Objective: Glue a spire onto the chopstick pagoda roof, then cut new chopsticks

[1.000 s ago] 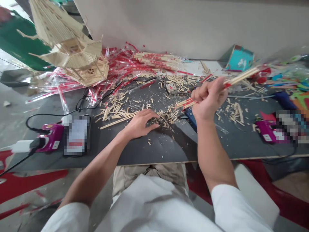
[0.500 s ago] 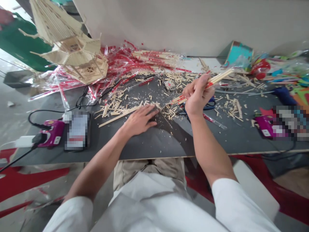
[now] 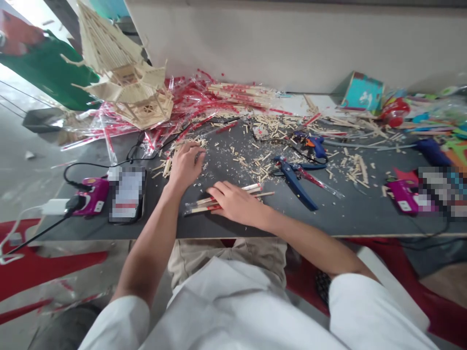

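Note:
My right hand (image 3: 237, 203) is palm down near the table's front edge, its fingers closed over several wooden chopsticks (image 3: 200, 208). Some have red-printed clear wrapping, and their ends stick out on both sides of the hand. To the left, my left hand (image 3: 187, 165) rests with fingers apart against a heap of short wooden offcuts (image 3: 167, 166); nothing shows in its grasp. Blue-handled cutters (image 3: 297, 183) lie right of my right hand. Behind them is a blue and orange glue gun (image 3: 316, 146).
A pagoda-like wooden model (image 3: 146, 99) stands at the back left, beside red and clear wrappers (image 3: 189, 99). A phone (image 3: 127, 195) and a purple power block (image 3: 91, 194) sit at left. Another purple block (image 3: 403, 195) is at right. Offcuts (image 3: 268, 167) litter the table (image 3: 343, 214).
My right hand has come down and left, bringing the raised chopsticks to the table near its front edge. My left hand has shifted left toward the offcuts. The cutters are now uncovered.

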### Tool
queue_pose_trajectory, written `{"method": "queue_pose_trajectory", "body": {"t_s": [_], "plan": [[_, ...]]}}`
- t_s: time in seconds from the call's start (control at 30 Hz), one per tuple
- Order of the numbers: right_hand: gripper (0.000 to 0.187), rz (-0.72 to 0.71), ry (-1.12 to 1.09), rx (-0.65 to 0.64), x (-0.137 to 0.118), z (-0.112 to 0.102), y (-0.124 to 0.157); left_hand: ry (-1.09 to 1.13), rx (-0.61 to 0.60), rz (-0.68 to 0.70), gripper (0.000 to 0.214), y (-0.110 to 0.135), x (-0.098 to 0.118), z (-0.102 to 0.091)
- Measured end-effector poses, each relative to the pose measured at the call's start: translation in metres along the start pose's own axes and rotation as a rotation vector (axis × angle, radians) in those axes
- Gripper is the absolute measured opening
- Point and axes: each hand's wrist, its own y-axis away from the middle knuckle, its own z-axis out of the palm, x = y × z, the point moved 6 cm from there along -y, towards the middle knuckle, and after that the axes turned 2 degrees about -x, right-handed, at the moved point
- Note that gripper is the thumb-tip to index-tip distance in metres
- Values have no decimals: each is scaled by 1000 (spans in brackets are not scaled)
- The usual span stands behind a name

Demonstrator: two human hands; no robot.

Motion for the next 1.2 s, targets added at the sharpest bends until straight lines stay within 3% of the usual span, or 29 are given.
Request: {"method": "queue_pose_trajectory", "body": {"t_s": [0.1, 0.3, 0.4, 0.53, 0.7, 0.87, 1.0, 1.2], "plan": [[41, 3, -15, 11, 7, 15, 14, 41, 15, -31, 27, 0, 0, -9], [19, 82, -163, 99, 32, 13, 46, 59, -82, -15, 30, 4, 16, -15], [24, 95, -164, 127, 34, 17, 47, 50, -86, -10, 28, 5, 25, -17], [33, 126, -22, 112, 54, 25, 18, 49, -61, -14, 26, 6, 29, -18], [37, 254, 44, 125, 132, 24, -51, 43, 56, -76, 24, 5, 22, -22], [34, 382, 54, 144, 204, 13, -105, 43, 6, -96, 24, 5, 17, -12], [28, 425, 50, 138, 224, 5, -115, 55, -26, -85, 22, 5, 16, -6], [24, 447, 68, 37, 226, 1, -108, 63, -75, -59, 24, 5, 17, 2]]}}
